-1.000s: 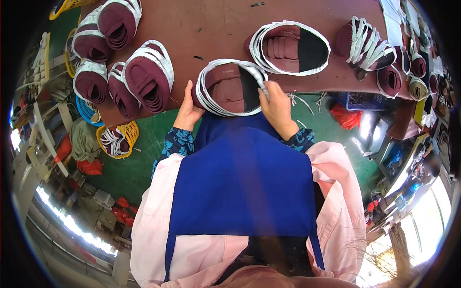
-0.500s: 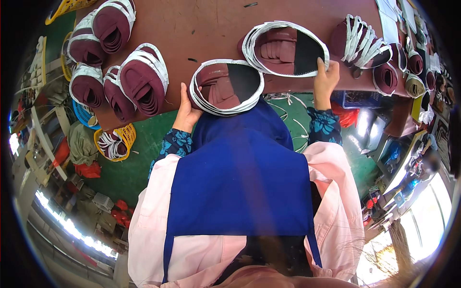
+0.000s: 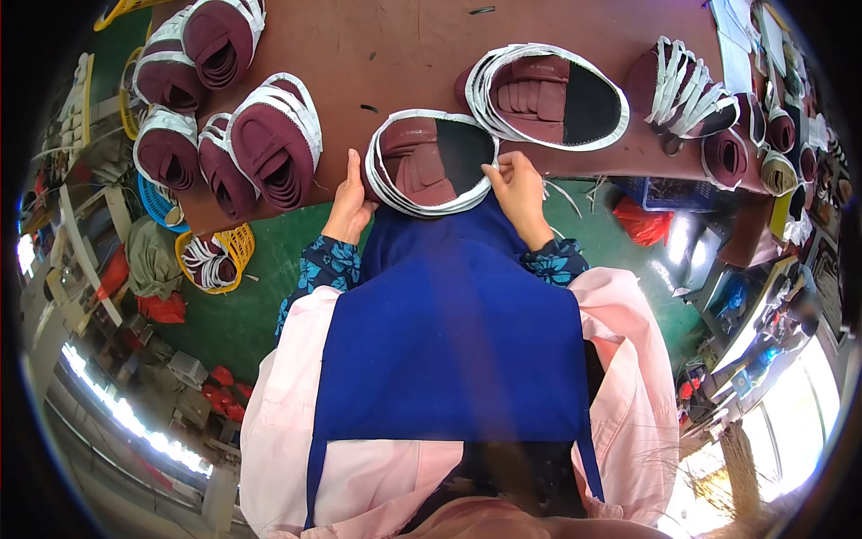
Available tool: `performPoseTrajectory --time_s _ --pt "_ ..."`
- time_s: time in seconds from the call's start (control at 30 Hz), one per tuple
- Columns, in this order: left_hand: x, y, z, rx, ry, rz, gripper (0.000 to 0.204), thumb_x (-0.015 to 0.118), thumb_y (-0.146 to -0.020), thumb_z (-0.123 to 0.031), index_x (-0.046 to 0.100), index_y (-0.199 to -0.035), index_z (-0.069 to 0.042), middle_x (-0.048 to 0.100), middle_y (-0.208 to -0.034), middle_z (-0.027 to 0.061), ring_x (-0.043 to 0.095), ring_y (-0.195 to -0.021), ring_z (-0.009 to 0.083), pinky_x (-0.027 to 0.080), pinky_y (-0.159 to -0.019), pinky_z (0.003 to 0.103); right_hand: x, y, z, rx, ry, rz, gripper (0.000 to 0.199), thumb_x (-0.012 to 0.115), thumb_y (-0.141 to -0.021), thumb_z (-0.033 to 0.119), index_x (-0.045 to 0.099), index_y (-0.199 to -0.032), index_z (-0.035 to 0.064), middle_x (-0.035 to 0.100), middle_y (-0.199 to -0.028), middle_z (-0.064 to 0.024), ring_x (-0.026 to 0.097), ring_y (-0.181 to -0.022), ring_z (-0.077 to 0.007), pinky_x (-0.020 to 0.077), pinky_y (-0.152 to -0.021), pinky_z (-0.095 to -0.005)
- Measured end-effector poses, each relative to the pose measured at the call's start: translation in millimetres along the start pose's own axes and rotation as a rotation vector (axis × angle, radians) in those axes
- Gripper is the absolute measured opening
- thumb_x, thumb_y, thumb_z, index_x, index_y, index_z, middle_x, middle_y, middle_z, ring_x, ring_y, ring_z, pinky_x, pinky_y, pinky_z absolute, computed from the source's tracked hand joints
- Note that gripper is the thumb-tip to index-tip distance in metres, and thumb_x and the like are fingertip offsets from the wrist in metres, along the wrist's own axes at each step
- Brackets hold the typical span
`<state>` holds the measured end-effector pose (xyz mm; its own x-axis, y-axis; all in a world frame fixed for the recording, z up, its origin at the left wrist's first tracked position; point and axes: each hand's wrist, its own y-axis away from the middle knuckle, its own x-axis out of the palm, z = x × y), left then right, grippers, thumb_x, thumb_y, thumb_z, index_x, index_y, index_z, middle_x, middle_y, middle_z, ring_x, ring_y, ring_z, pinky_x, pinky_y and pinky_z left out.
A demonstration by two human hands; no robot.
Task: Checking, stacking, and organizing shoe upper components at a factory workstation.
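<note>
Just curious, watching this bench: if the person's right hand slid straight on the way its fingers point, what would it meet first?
The right hand points up across the table, so it would probably meet the second oval bundle of maroon pieces first.

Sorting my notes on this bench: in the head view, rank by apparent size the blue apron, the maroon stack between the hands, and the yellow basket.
1. Blue apron, by far the largest, though nearest the camera.
2. Maroon stack, between the left hand and right hand.
3. Yellow basket, smallest, though partly hidden by the table.

We see stacked maroon shoe uppers [image 3: 269,144] upper left, a yellow basket [image 3: 215,256] at left, a red bag [image 3: 645,222] right of centre, green floor [image 3: 242,314] below.
</note>
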<state>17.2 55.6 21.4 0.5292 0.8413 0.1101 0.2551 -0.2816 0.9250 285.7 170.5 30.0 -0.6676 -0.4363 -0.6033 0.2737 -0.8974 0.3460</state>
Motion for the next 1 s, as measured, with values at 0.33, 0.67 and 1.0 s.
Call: performPoseTrajectory --time_s 0.33,0.67,1.0 --pt "-7 -6 2 0.021 -0.042 -0.029 0.063 0.056 -0.093 -0.063 0.063 -0.109 -0.003 0.063 -0.095 0.0062 0.061 -0.081 0.0214 0.057 -0.083 0.048 15 -7 11 0.651 -0.815 0.266 0.029 0.071 -0.087 0.013 0.056 -0.106 -0.0035 0.062 -0.075 -0.0088 0.063 -0.058 -0.0130 0.0506 -0.048 -0.0263" --pt "-17 -8 1 0.020 -0.102 0.009 0.066 0.059 -0.089 -0.067 0.061 -0.097 -0.002 0.055 -0.088 0.0085 0.059 -0.082 0.0213 0.059 -0.079 0.043 -91 12 55 0.203 -0.586 -0.168 0.016 0.067 -0.094 0.018 0.064 -0.096 0.0023 0.061 -0.069 -0.0010 0.056 -0.051 -0.0071 0.0451 -0.047 -0.0225" --pt "-10 -12 -1 -0.001 -0.098 0.015 0.073 0.053 -0.087 -0.074 0.062 -0.099 -0.002 0.059 -0.088 0.0116 0.061 -0.082 0.0263 0.057 -0.080 0.048 -127 -68 -16 0.272 -0.608 -0.273 0.020 0.068 -0.093 0.018 0.061 -0.099 -0.0003 0.061 -0.071 -0.0035 0.055 -0.050 -0.0090 0.0421 -0.045 -0.0223"
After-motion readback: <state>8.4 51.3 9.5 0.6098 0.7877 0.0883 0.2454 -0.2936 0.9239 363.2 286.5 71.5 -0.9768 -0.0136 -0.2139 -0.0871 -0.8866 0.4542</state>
